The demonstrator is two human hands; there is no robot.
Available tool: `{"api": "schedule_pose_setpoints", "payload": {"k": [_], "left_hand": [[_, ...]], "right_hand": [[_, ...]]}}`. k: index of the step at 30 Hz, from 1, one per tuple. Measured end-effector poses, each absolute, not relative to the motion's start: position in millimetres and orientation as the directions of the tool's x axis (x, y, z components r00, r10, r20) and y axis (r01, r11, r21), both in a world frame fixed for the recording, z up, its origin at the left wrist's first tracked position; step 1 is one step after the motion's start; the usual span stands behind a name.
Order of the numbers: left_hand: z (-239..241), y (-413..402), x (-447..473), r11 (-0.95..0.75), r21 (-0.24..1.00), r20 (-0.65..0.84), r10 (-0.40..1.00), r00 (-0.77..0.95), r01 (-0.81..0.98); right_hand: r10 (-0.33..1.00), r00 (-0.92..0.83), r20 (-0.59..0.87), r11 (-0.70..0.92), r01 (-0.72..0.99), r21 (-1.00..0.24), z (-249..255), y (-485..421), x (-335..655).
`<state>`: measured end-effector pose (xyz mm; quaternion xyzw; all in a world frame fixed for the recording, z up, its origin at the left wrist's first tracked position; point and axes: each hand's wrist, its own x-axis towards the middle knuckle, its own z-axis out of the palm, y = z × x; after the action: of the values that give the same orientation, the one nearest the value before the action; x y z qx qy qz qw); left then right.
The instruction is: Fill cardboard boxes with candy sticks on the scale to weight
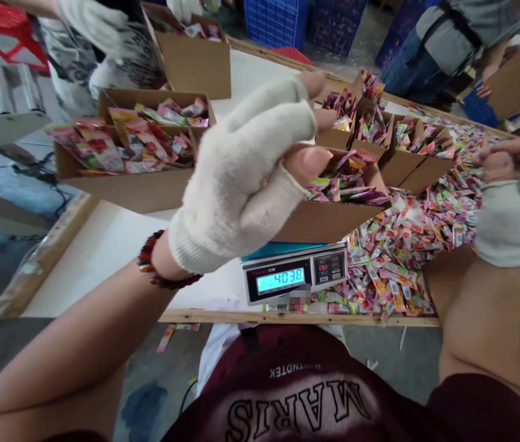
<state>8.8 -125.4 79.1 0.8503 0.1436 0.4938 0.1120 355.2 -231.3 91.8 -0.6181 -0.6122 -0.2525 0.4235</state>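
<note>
While the box (328, 221) tops the scale (294, 274), we're likely weighing | left hand (250, 169), 12 o'clock — fingers loosely parted | right hand (515, 199), 3 o'clock — grasp, can't tell | next, probably: check weight

Digital weighing scale, silver-grey with black front panel (294, 274): lit blue display (280, 280) reads "4038", any decimal point unclear. Red lettering above display and button markings too small to read. Below scale, dark maroon fabric shirt (296, 374), print upside down: large outlined "MARIS", smaller line ending roughly "NDTEK", start unclear.
</note>
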Motion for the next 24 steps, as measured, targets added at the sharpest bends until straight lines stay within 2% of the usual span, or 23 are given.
{"api": "schedule_pose_setpoints", "payload": {"k": [3, 6, 9, 12, 15, 18, 20, 22, 24], "left_hand": [[85, -131, 25, -0.929, 0.340, 0.772, 0.366, 0.519, 0.149], [82, -136, 44, -0.926, 0.311, 0.684, 0.374, 0.627, 0.214], [72, -141, 61, -0.900, 0.173, 0.467, 0.433, 0.771, 0.400], [60, -142, 62, -0.841, 0.023, 0.224, 0.531, 0.817, 0.540], [54, -136, 38, -0.844, 0.019, 0.120, 0.535, 0.836, 0.537], [50, -124, -12, -0.819, 0.050, 0.120, 0.573, 0.811, 0.572], [45, -115, -59, -0.784, 0.050, 0.169, 0.617, 0.769, 0.618], [35, -106, -111, -0.703, 0.066, 0.306, 0.690, 0.656, 0.708], [19, -98, -164, -0.626, 0.136, 0.386, 0.747, 0.541, 0.768]], "right_hand": [[0.627, 0.071, 0.776, 0.164, 0.961, -0.222, 87, -218, 332], [0.650, 0.010, 0.760, 0.251, 0.941, -0.227, 84, -211, 317], [0.691, -0.070, 0.719, 0.343, 0.908, -0.241, 83, -204, 304], [0.679, -0.137, 0.721, 0.429, 0.872, -0.238, 81, -189, 294], [0.682, -0.059, 0.729, 0.413, 0.853, -0.318, 71, -156, 299], [0.737, 0.046, 0.674, 0.330, 0.847, -0.418, 52, -103, 314], [0.811, 0.061, 0.581, 0.244, 0.869, -0.431, 35, -60, 323], [0.916, 0.039, 0.399, 0.103, 0.939, -0.327, 19, -17, 326], [0.982, 0.042, 0.185, -0.014, 0.989, -0.149, 5, 18, 323]]}}
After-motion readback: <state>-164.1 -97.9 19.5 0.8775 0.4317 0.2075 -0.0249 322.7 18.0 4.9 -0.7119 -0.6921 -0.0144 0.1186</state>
